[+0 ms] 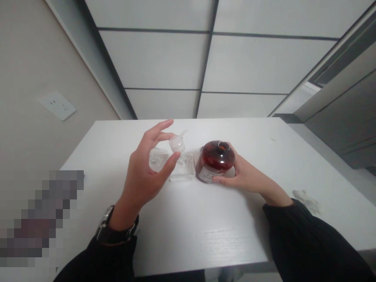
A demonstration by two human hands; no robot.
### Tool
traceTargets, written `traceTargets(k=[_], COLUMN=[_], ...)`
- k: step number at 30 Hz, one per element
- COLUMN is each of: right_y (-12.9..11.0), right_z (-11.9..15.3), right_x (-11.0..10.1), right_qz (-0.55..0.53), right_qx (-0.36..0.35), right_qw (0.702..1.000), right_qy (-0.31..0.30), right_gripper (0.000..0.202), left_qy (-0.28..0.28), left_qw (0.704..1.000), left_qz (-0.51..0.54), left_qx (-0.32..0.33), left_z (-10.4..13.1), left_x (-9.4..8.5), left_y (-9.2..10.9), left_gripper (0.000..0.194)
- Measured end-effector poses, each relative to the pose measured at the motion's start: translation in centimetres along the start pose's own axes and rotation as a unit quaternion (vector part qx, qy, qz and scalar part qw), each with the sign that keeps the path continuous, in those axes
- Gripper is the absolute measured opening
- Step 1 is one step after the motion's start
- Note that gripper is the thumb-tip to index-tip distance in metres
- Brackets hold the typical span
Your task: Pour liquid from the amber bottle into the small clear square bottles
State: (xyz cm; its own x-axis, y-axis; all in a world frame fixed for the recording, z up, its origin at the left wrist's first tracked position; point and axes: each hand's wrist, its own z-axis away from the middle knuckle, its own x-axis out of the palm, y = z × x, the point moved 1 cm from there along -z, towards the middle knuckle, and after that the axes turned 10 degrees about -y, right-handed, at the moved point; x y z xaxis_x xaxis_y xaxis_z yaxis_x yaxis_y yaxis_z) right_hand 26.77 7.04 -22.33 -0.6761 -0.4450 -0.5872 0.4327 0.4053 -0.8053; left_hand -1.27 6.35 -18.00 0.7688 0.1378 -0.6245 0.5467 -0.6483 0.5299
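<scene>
My left hand (149, 168) pinches a small clear plastic funnel (176, 144) between thumb and fingertips, with a short tab sticking up at its rim. The funnel is above a clear square glass bottle (182, 171); I cannot tell whether its tip sits in the neck. A second clear glass container (158, 158) stands to the left, partly behind my thumb and fingers. My right hand (239, 172) is wrapped around a round amber bottle (216, 156) with a pale label. This bottle has an uncapped neck and leans slightly, close beside the square bottle.
A white table (188, 223) bears everything. On its right side lies a crumpled whitish tissue (307, 199). White panelled doors (164, 58) rise behind the far edge. A wall socket (58, 105) is at the left, above a blurred-out patch (38, 223).
</scene>
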Motion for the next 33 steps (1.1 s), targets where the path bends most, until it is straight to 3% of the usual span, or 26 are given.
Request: traceTargets(k=[23, 33], right_y=[-0.07, 0.03], right_z=[0.09, 0.07], right_x=[-0.06, 0.03], right_qz=[0.007, 0.006], right_qx=[0.0, -0.002], right_qw=[1.0, 1.0], right_qy=[0.007, 0.009], right_gripper=[0.081, 0.079], left_qy=[-0.001, 0.017], left_qw=[0.999, 1.0], left_qz=[0.048, -0.008], left_qx=[-0.006, -0.006], left_z=[0.15, 0.26], left_x=[0.2, 0.06], left_y=[-0.09, -0.03], left_gripper=[0.049, 0.042])
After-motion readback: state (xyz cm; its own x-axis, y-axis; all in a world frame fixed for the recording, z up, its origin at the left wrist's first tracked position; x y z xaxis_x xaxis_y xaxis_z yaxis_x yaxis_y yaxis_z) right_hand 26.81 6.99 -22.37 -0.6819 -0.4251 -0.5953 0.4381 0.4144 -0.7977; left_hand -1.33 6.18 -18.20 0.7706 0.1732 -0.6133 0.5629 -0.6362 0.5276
